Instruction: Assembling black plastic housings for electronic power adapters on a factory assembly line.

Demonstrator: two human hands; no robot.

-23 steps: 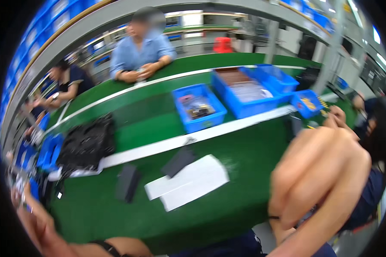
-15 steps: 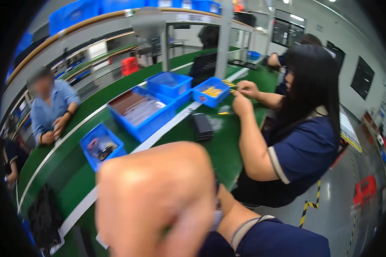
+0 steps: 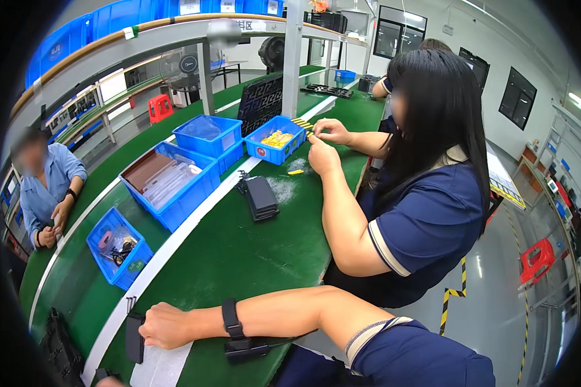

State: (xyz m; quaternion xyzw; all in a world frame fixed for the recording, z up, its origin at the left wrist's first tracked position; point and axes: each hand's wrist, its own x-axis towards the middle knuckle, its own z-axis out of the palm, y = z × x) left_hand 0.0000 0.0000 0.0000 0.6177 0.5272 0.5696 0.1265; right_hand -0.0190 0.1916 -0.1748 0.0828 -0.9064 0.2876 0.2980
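Note:
My right hand [image 3: 166,326] is closed at the right edge of a flat black rectangular box [image 3: 134,338], its fingers curled against it. Thin dark prongs or leads [image 3: 131,303] stick up behind the box. White sheet material [image 3: 158,365] lies under and in front of this hand. On my right wrist are a black strap and a small black device [image 3: 246,349]. Only a blurred sliver of my left hand [image 3: 110,382] shows at the lower edge, its fingers hidden. Just above it is a small dark object [image 3: 106,373].
Stacked black boxes [image 3: 261,198] lie on the green table [image 3: 239,258]. Blue bins hold loose parts [image 3: 119,250], clear pieces [image 3: 168,184] and yellow pieces [image 3: 276,139]. A co-worker [image 3: 419,206] sits close on my right, handling yellow strips; another person [image 3: 48,187] sits across. Black trays [image 3: 61,342] lie left.
The large blurred hand close to the camera has dropped away; my right hand now rests low at the black box. The view has shifted, showing more of the near table.

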